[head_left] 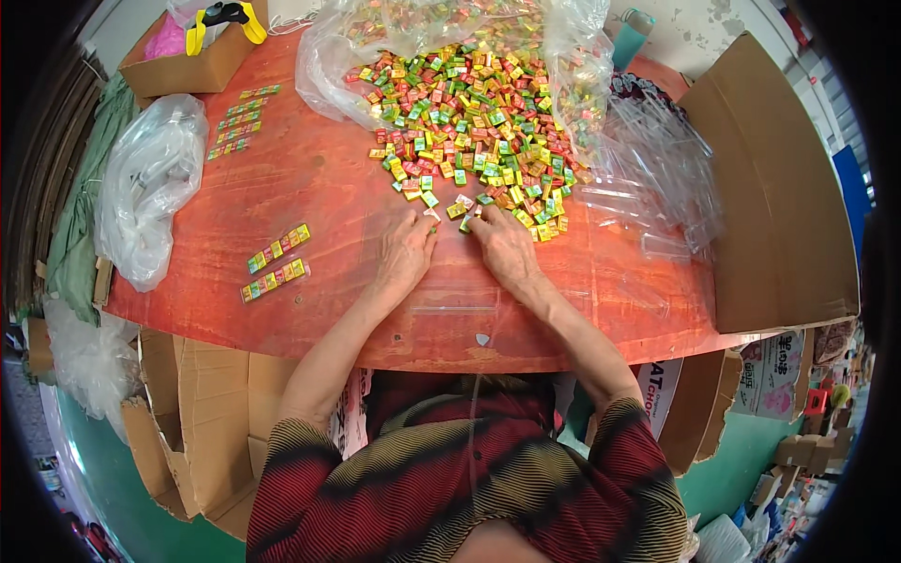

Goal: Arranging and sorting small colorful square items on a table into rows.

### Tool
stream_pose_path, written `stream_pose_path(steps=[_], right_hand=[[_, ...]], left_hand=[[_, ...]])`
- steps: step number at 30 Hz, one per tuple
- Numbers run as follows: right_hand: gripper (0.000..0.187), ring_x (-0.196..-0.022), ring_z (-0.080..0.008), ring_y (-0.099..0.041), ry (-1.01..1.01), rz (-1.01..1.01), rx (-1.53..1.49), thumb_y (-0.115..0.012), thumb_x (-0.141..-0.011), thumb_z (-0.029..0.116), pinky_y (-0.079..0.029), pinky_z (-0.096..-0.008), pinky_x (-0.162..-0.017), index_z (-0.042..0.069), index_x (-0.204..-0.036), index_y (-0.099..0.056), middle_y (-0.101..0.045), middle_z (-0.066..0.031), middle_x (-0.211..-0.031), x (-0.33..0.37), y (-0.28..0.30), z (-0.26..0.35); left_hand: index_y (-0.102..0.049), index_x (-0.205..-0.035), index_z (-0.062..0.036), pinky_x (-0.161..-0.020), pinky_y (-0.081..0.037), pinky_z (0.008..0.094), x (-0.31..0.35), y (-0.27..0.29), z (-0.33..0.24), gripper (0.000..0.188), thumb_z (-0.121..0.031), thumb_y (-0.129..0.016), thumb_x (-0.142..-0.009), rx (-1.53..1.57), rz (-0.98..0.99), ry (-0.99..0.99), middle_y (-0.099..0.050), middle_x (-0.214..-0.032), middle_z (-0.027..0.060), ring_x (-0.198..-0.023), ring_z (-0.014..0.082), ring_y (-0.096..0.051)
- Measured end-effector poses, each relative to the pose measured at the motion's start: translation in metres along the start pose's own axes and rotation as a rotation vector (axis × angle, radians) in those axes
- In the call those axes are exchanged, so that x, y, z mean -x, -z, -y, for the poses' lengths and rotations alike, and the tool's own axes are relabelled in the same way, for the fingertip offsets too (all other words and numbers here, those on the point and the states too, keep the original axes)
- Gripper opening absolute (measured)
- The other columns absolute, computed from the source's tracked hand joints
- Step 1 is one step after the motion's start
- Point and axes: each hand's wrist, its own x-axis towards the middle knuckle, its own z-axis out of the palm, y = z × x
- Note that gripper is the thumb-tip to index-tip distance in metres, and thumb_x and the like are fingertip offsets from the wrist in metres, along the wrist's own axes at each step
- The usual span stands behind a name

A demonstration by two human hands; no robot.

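A big heap of small red, yellow and green boxes [469, 122] spills toward me from a clear plastic bag [328, 80]. At its near edge my left hand [405, 251] is closed, fingertips pinching a small box [432, 214]. Just to the right, my right hand [510, 249] has its fingers curled on another small box [465, 224], partly hidden under the fingertips. One loose yellow box [457, 211] lies between the hands. A clear plastic sleeve [457, 308] lies flat on the red table [375, 328] in front of me. To the left rest two filled strips of boxes [278, 248].
More filled strips [239, 122] lie at the far left, near a carton [192, 61] with yellow-handled tool on it. A plastic bag [150, 188] sits at the left edge. Empty clear sleeves [666, 169] pile up at right beside a tall cardboard box [774, 188]. A teal cup [633, 38] stands behind.
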Motion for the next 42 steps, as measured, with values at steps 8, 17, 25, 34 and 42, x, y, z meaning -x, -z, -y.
stream_pose_path(steps=[8, 17, 25, 34, 42], right_hand=[[0.023, -0.084, -0.0304, -0.056, 0.147, -0.019, -0.259, -0.055, -0.075, 0.005, -0.047, -0.0375, -0.07, 0.007, -0.098, -0.058, -0.054, -0.0116, -0.092, 0.0, 0.001, 0.002], [0.038, -0.087, -0.0322, -0.056, -0.097, 0.059, -0.325, -0.061, -0.075, 0.006, -0.047, -0.0383, -0.071, 0.008, -0.111, -0.052, -0.052, -0.0145, -0.099, 0.011, 0.008, -0.001], [0.035, -0.083, -0.0315, -0.054, -0.008, 0.015, -0.32, -0.062, -0.071, 0.005, -0.047, -0.0395, -0.066, 0.005, -0.105, -0.053, -0.052, -0.0138, -0.087, 0.015, 0.007, -0.002], [0.022, -0.078, -0.0315, -0.057, -0.013, -0.066, -0.099, -0.054, -0.072, 0.004, -0.049, -0.0385, -0.064, 0.005, -0.094, -0.059, -0.055, -0.0132, -0.088, -0.029, 0.004, -0.007], [0.016, -0.072, -0.0311, -0.061, 0.033, 0.06, 0.035, -0.053, -0.071, 0.002, -0.051, -0.039, -0.059, 0.001, -0.086, -0.059, -0.059, -0.0167, -0.085, -0.047, -0.003, -0.01]], left_hand=[[-0.057, -0.098, -0.0079, -0.069, -0.045, 0.0411, 0.003, 0.002, -0.006, 0.025, -0.009, -0.063, -0.073, 0.113, 0.05, -0.031, -0.054, -0.093, 0.0102, -0.083, 0.0308, -0.056], [-0.054, -0.113, -0.011, -0.075, -0.044, 0.0391, -0.004, 0.008, -0.013, 0.041, -0.013, -0.066, -0.074, 0.179, 0.219, -0.042, -0.049, -0.097, 0.0112, -0.087, 0.03, -0.053], [-0.054, -0.112, -0.0127, -0.072, -0.045, 0.0399, -0.005, -0.002, -0.014, 0.04, -0.013, -0.065, -0.074, 0.14, 0.235, -0.043, -0.049, -0.098, 0.0109, -0.088, 0.0301, -0.054], [-0.055, -0.108, -0.0045, -0.076, -0.045, 0.0397, -0.006, 0.006, -0.019, 0.037, -0.011, -0.065, -0.073, 0.16, 0.197, -0.03, -0.05, -0.101, 0.0119, -0.094, 0.0311, -0.053], [-0.057, -0.101, -0.003, -0.076, -0.044, 0.0402, -0.004, 0.012, -0.009, 0.031, -0.009, -0.066, -0.072, 0.144, 0.244, 0.062, -0.05, -0.095, 0.0119, -0.09, 0.0301, -0.053]])
